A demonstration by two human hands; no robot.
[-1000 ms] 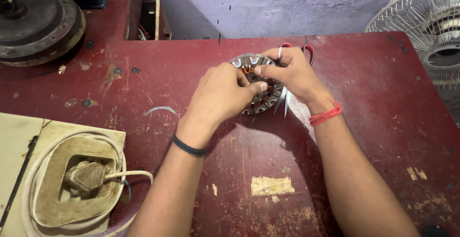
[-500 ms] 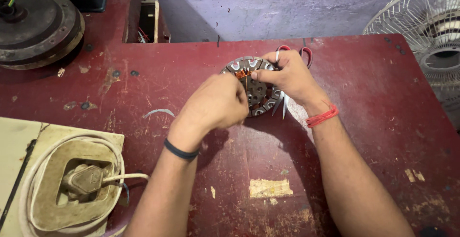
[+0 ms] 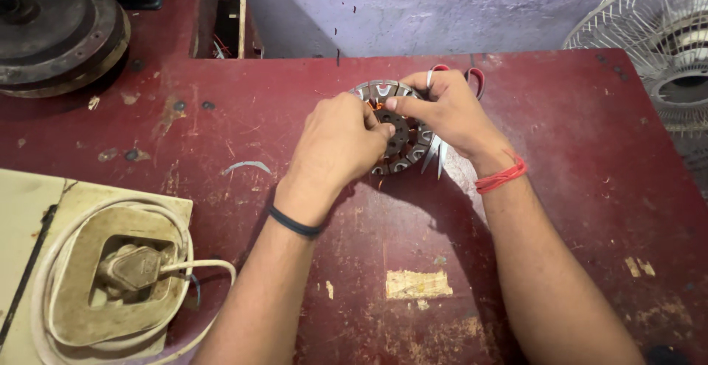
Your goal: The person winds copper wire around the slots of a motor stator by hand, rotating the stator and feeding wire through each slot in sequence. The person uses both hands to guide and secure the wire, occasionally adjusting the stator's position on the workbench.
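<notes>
A round motor stator (image 3: 403, 142) with copper windings and white slot liners lies on the worn red table (image 3: 575, 158). My left hand (image 3: 338, 144) grips its left side, fingers curled over the rim. My right hand (image 3: 446, 114) rests on its right side, thumb and forefinger pinched at the windings near the top. Red-handled scissors (image 3: 476, 79) lie under my right hand, their handles poking out behind it and their blades (image 3: 435, 155) showing below the palm. I cannot tell whether the hand grips them.
A white power cord with a plug (image 3: 133, 269) is coiled on a beige block at the lower left. A dark round metal disc (image 3: 55, 29) sits at the far left. A white fan guard (image 3: 660, 37) stands past the right edge.
My hands and the stator have kept their place on the table. My right thumb and forefinger have shifted slightly on the windings.
</notes>
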